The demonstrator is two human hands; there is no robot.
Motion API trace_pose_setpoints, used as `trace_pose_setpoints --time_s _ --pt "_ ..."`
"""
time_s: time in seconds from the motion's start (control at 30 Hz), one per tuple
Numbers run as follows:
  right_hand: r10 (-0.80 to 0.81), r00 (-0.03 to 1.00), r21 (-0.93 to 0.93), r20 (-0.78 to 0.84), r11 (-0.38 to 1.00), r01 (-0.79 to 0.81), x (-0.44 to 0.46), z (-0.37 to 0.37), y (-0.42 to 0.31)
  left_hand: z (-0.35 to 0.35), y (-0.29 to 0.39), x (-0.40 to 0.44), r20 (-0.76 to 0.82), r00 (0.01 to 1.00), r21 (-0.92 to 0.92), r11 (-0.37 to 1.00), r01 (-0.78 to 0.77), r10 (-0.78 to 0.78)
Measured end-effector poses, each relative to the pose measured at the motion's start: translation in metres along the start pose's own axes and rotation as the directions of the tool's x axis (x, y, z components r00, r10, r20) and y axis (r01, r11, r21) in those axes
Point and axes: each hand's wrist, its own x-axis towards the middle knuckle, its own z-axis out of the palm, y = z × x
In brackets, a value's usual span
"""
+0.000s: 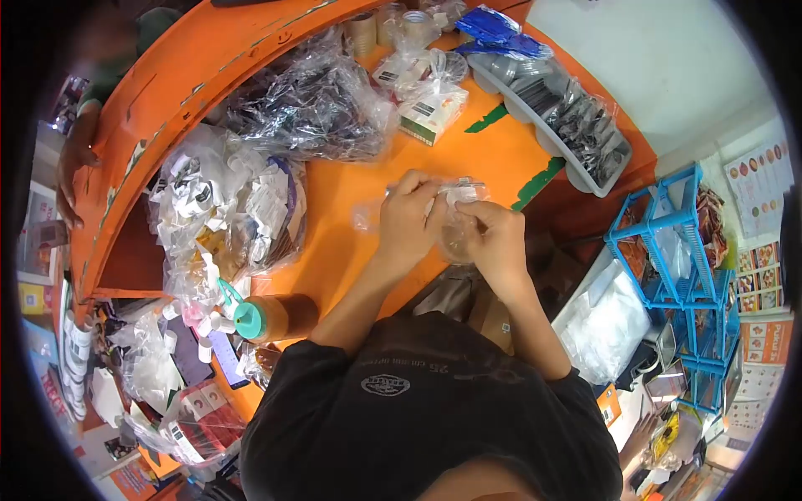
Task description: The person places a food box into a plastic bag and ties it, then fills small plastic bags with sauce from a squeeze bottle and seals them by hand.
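Over the orange counter point(351, 196), both hands meet at a small clear plastic bag point(455, 238). My left hand point(409, 219) has its fingers bent round the bag's upper left part. My right hand point(497, 242) pinches the top of the bag from the right with thumb and forefinger. The bag hangs between the hands, and its contents are hard to make out. Beyond the hands lies a small green and white box point(428, 117) in plastic wrap.
A grey tray point(576, 159) of wrapped cutlery stands at the upper right. Plastic bags point(309, 104) and crumpled papers point(267, 200) lie left. A teal-lidded bottle point(263, 317) stands near my left arm. Blue racks point(689, 284) are right. Another person's hand point(77, 163) is far left.
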Motion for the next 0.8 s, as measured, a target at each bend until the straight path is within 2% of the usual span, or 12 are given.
trace_pose_setpoints --time_s 0.07,0.23,0.27,0.33,0.4,0.47,0.5,0.57,0.63,0.7,0.77,0.8 --pt "-0.075 0.996 0.039 -0.040 0.996 0.076 0.003 0.003 -0.007 0.009 -0.018 0.004 -0.031 0.999 0.024 1.000 -0.011 0.012" --pt "0.023 0.994 0.347 0.104 0.936 -0.058 0.045 0.005 0.004 0.027 -0.060 -0.009 0.033 0.976 -0.153 0.966 -0.206 0.214" --pt "0.035 0.990 0.413 0.136 0.906 -0.089 0.052 0.006 0.008 0.026 -0.064 -0.010 0.098 0.976 -0.178 0.968 -0.176 0.196" --pt "0.062 0.977 0.362 0.205 0.922 -0.134 0.059 0.007 0.005 0.021 -0.070 -0.019 0.230 0.963 -0.221 0.971 -0.090 0.142" --pt "0.058 0.972 0.319 0.227 0.939 -0.130 0.062 0.008 0.003 0.027 -0.105 -0.032 0.249 0.958 0.097 0.980 -0.173 0.144" --pt "0.073 0.978 0.372 0.193 0.917 -0.142 0.068 0.005 0.006 0.020 -0.116 -0.028 0.185 0.975 0.174 0.972 -0.159 0.126" --pt "0.088 0.979 0.394 0.184 0.906 -0.156 0.068 0.003 0.008 0.014 -0.108 -0.031 0.116 0.990 0.080 0.993 -0.092 0.082" --pt "0.106 0.981 0.417 0.160 0.894 -0.165 0.067 0.000 0.014 -0.007 -0.093 -0.034 0.201 0.974 0.179 0.981 0.069 -0.105" --pt "0.119 0.983 0.454 0.140 0.874 -0.171 0.067 -0.002 0.017 -0.042 -0.079 -0.033 0.391 0.819 0.575 0.807 0.139 -0.420" --pt "0.129 0.983 0.498 0.132 0.849 -0.178 0.067 -0.004 0.019 -0.075 -0.052 -0.027 0.436 0.694 0.700 0.700 0.138 -0.573" --pt "0.124 0.985 0.487 0.116 0.858 -0.165 0.068 -0.003 0.022 -0.087 -0.050 -0.027 0.557 0.688 0.457 0.863 0.216 -0.466" --pt "0.119 0.987 0.483 0.108 0.862 -0.157 0.069 -0.003 0.022 -0.088 -0.057 -0.027 0.591 0.763 0.088 0.961 0.260 -0.261"
